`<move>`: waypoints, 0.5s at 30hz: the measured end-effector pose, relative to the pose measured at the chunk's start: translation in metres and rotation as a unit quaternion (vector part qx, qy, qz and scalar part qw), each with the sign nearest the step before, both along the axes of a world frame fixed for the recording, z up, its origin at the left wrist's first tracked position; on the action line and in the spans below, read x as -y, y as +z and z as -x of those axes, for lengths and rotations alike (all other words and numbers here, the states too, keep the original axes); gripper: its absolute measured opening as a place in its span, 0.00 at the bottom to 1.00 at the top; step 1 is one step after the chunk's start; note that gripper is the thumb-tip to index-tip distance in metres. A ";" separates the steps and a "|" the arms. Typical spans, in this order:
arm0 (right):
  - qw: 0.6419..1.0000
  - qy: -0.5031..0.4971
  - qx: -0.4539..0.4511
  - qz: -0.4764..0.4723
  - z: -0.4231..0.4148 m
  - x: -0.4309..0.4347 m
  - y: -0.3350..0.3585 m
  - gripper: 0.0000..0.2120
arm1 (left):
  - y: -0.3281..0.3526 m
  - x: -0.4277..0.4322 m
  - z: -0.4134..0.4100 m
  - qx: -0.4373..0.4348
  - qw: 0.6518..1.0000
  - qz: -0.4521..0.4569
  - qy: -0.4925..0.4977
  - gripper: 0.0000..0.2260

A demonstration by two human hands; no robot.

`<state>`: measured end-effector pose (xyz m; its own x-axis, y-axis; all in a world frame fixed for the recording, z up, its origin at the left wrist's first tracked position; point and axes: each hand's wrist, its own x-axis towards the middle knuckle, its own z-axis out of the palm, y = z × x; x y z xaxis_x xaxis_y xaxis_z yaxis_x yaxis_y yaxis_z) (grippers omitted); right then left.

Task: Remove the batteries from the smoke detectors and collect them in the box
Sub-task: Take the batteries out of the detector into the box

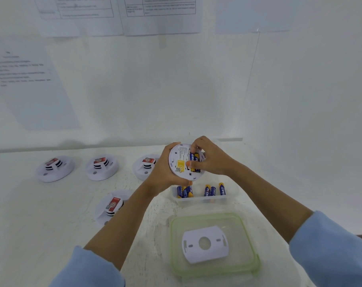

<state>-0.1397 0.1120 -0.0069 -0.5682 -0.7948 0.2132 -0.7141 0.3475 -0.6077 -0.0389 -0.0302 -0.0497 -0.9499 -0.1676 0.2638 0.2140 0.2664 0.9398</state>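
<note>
My left hand (165, 172) grips a round white smoke detector (181, 162) by its rim, back side toward me, above the table. Its open compartment shows blue and yellow batteries (194, 160). My right hand (211, 156) pinches one of those batteries between forefinger and thumb. Just below stands a clear plastic box (200, 198) holding several more blue and yellow batteries (209, 191).
Three white smoke detectors (54, 168) (102, 166) (146, 165) lie in a row at the back left, and a fourth (111, 206) sits nearer me. A green-rimmed clear lid (214, 243) lies in front with a white mounting plate (205, 244) on it. A white wall rises behind.
</note>
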 end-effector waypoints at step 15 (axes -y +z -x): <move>1.000 0.003 0.010 0.016 0.004 0.002 -0.002 0.15 | 0.001 0.003 0.005 0.011 1.000 0.011 -0.005 0.37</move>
<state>-0.1438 0.1101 -0.0089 -0.5683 -0.7908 0.2272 -0.7034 0.3237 -0.6328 -0.0436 -0.0330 -0.0489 -0.9571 -0.1527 0.2462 0.1961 0.2844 0.9385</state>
